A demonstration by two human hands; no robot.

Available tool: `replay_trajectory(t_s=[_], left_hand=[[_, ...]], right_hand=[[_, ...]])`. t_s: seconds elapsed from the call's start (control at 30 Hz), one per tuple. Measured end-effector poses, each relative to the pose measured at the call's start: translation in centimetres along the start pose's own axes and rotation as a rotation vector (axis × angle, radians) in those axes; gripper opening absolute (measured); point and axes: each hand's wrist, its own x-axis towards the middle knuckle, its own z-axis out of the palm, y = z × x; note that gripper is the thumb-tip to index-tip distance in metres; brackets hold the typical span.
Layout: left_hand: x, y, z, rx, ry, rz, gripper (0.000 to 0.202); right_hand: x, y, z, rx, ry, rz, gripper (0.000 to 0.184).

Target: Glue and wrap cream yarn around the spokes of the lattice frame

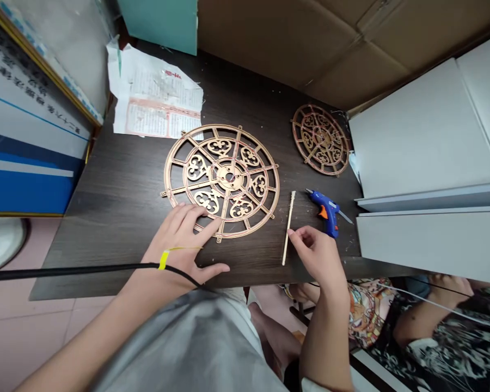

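Note:
A large round openwork wooden wheel [190,195] with spokes and heart-shaped scroll cutouts lies flat on the dark table. My left hand [175,239] rests at its lower left rim, fingers spread and palm down, the fingertips touching the rim. Between thumb and forefinger, my right hand [316,253] pinches a thin pale stick [291,212] with a knobbed upper end, right of the wheel. A blue glue gun [330,212] with an orange trigger lies just beyond that hand, its nozzle pointing to the upper left.
A smaller openwork wheel [300,137] lies at the back right. A torn printed sheet [147,109] is at the back left. Cardboard [286,38] and white boxes [420,125] border the table [118,179]. A black cable [73,269] crosses my left wrist. Another person's arm [424,313] is at the lower right.

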Motion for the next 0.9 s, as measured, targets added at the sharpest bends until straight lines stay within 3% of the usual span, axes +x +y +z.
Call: replay_trajectory(t_s=[0.23, 0.27, 0.33, 0.43, 0.57, 0.63, 0.9], left_hand=[[0.1, 0.7, 0.0, 0.019, 0.0, -0.028, 0.074], [0.1, 0.9, 0.0, 0.009, 0.003, -0.038, 0.076], [0.2, 1.2, 0.0, -0.026, 0.008, -0.051, 0.079], [0.2, 1.3, -0.1, -0.077, -0.013, -0.075, 0.08], [0.0, 1.2, -0.2, -0.102, -0.021, -0.093, 0.081], [-0.1, 1.2, -0.2, -0.109, -0.022, -0.093, 0.081], [-0.2, 1.1, -0.1, -0.12, -0.033, -0.088, 0.081]], right_hand=[[0.2, -1.2, -0.2, 0.031, -0.231, -0.071, 0.032], [0.3, -1.3, -0.5, 0.054, -0.221, -0.079, 0.027], [0.2, -1.6, -1.1, 0.13, -0.081, -0.087, 0.018], [0.0, -2.7, -1.9, 0.286, 0.125, -0.235, 0.017], [0.5, -4.6, -1.8, 0.143, 0.026, -0.569, 0.014], [0.9, -5.0, -1.5, 0.056, 0.018, -0.655, 0.014], [1.3, -3.5, 0.2, 0.043, 0.047, -0.663, 0.013]])
